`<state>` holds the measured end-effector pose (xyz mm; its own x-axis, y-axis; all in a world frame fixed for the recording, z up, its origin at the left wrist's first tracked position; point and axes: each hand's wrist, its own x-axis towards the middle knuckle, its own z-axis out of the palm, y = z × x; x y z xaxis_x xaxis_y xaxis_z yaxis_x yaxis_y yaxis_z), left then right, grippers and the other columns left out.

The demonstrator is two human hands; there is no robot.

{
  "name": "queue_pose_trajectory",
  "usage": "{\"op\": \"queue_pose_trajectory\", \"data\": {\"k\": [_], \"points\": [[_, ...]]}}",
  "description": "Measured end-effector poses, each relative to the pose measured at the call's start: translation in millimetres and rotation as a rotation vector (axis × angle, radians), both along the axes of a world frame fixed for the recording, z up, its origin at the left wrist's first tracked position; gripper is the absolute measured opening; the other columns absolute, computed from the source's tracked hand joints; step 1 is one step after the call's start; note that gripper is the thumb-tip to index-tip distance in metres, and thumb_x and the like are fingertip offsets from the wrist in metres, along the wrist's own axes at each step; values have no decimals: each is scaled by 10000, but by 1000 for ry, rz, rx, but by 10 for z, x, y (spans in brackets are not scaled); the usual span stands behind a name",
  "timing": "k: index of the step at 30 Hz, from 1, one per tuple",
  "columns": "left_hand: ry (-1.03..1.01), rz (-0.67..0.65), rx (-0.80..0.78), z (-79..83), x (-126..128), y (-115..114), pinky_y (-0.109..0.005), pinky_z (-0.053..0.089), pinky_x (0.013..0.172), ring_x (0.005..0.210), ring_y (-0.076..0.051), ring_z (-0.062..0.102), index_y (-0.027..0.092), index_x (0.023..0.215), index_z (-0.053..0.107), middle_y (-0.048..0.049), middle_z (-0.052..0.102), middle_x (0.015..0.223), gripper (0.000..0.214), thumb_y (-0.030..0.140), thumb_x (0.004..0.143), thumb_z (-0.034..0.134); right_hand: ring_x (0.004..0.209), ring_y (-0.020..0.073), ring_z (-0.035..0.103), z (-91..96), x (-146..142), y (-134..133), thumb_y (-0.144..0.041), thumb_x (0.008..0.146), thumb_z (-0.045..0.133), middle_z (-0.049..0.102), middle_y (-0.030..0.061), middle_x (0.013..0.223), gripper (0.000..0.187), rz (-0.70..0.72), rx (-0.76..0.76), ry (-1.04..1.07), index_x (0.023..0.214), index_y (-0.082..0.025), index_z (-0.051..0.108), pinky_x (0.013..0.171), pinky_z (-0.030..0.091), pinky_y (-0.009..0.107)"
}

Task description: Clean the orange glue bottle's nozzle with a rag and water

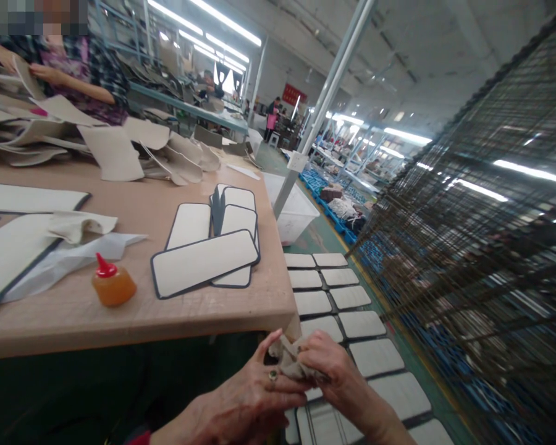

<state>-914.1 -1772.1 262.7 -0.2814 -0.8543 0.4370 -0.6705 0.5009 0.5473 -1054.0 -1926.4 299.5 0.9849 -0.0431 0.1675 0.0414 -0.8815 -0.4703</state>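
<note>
Just off the table's near right corner, my two hands meet over a crumpled beige cloth (291, 358). My right hand (330, 364) is closed, pinching the bunched cloth from the right. My left hand (254, 389), with a ring on one finger, grips the cloth from the left; its index finger points up along the edge. On the table, nearest to them, lie several cream rectangular pads with dark edging (204, 259), loosely overlapped. A squat bottle of amber liquid with a red nozzle cap (113, 284) stands farther left.
Rows of similar edged pads (364, 324) lie low beside the table (241, 315). At the right rises a wire mesh rack (482, 247). A metal post (301, 148) and white bin (296, 216) stand beyond the corner. Across the table, a person (78, 74) handles beige pieces (111, 151).
</note>
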Motion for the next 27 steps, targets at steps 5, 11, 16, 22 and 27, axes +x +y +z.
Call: {"op": "queue_pose_trajectory", "data": {"k": [5,11,16,22,27], "points": [[-19,-8,-16,85,39,11,-444,-175,1085,1220,-215,470,236,1123,546,-17,657,1156,354,143,782,511,821,170,519,124,2,-67,-204,843,526,609,37,831,110,-102,85,-25,882,-211,629,718,419,277],[75,-44,15,66,-10,46,-449,-164,1090,1060,-186,596,273,1160,524,-12,677,1115,405,114,788,499,718,145,539,107,70,104,-101,800,486,627,28,743,194,23,113,-121,699,-198,620,652,424,260],[576,45,14,-126,58,13,-514,40,1108,1313,-263,334,303,1197,535,-27,546,1305,368,349,832,536,641,153,573,19,-74,-60,-209,793,534,609,15,678,103,-390,208,-129,718,-199,602,574,451,251],[1517,59,219,-170,26,-316,-449,329,1014,1206,-215,480,268,1430,51,-90,440,1377,759,618,789,-155,1249,278,413,-389,257,316,-309,870,453,508,91,1313,351,-432,145,-341,1192,-216,557,970,403,447],[1629,206,272,-264,139,-412,-441,375,955,1182,-221,494,281,1426,-14,-98,457,1349,773,648,763,-164,1339,255,260,-939,514,913,-208,902,372,386,45,1410,462,-322,56,-433,1358,-283,350,1058,250,540]]}}
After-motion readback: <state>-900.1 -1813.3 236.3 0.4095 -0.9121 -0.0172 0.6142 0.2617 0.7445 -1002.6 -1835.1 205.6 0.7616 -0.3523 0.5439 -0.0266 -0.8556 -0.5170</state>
